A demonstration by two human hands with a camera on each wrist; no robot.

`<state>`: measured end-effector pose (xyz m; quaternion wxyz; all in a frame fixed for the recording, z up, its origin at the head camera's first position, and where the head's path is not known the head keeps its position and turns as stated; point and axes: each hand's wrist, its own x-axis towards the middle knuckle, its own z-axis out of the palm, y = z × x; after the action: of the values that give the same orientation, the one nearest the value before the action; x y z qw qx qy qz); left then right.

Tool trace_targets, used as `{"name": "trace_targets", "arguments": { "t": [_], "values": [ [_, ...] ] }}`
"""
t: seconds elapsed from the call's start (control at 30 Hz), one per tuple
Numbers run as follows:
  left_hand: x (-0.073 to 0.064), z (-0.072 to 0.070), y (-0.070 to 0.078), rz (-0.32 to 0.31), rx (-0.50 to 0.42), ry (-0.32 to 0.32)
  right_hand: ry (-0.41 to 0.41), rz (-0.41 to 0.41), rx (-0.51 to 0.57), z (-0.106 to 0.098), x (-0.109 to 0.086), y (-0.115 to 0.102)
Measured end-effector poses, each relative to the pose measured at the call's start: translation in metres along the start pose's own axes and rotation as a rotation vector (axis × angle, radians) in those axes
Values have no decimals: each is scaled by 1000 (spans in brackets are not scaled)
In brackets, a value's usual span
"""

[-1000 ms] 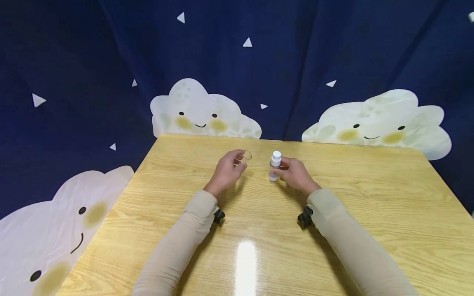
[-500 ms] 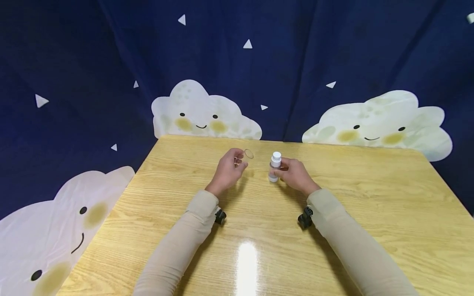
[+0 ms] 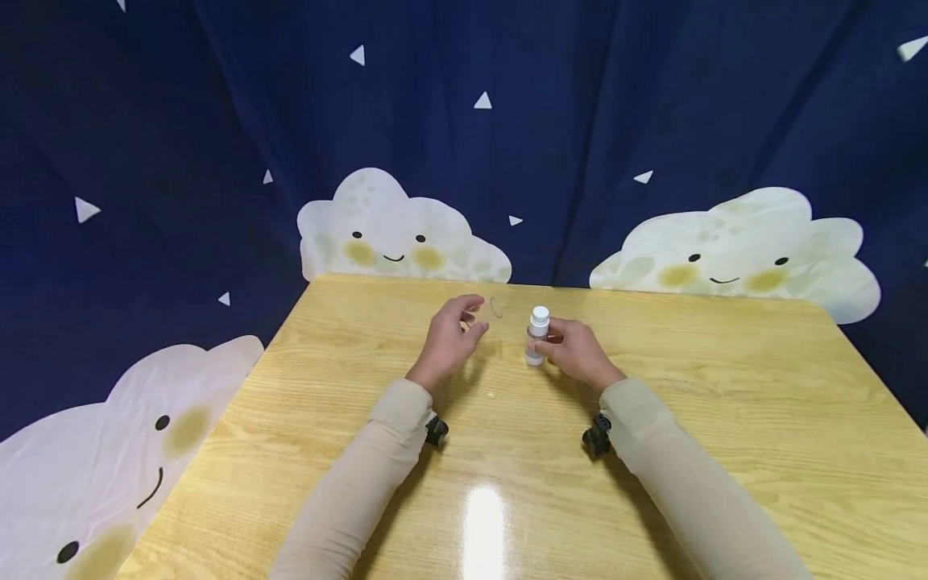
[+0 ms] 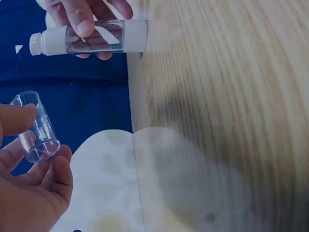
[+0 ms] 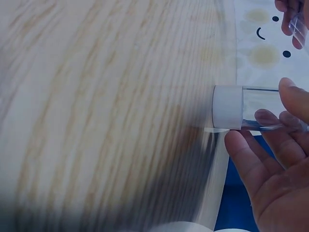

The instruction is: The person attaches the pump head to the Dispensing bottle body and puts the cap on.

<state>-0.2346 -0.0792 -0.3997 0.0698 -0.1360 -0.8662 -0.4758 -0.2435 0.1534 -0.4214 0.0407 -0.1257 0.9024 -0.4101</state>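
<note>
In the head view my left hand (image 3: 451,337) pinches a small clear cylindrical cap (image 4: 42,128) between thumb and fingers, held above the table. The left wrist view shows it see-through and tilted. A little to its right, my right hand (image 3: 577,351) grips a slim clear bottle (image 4: 99,39) with white ends around its middle. The bottle's white top (image 3: 540,315) points up, and its white base (image 5: 227,107) is at the tabletop. The cap and the bottle are apart.
The wooden table (image 3: 696,403) runs back to a dark blue curtain (image 3: 536,121) printed with white clouds. Dark wrist cameras (image 3: 596,437) sit at both sleeves. A light reflection shines on the near tabletop.
My left hand has shifted slightly right and turned the cap, so its round rim now looks narrower. My right hand keeps its hold on the bottle. The head view has tipped slightly upward.
</note>
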Motion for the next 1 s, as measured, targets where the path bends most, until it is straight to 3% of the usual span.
{"name": "trace_targets", "arguments": {
  "t": [0.4, 0.63, 1.0],
  "values": [
    [6, -3, 3, 24, 47, 44, -13, 18, 4, 1, -2, 0],
    [11, -5, 9, 4, 35, 63, 3, -2, 0, 2, 1, -1],
    [16, -5, 12, 65, 56, 72, 6, 11, -7, 2, 2, 0]
  ]
}}
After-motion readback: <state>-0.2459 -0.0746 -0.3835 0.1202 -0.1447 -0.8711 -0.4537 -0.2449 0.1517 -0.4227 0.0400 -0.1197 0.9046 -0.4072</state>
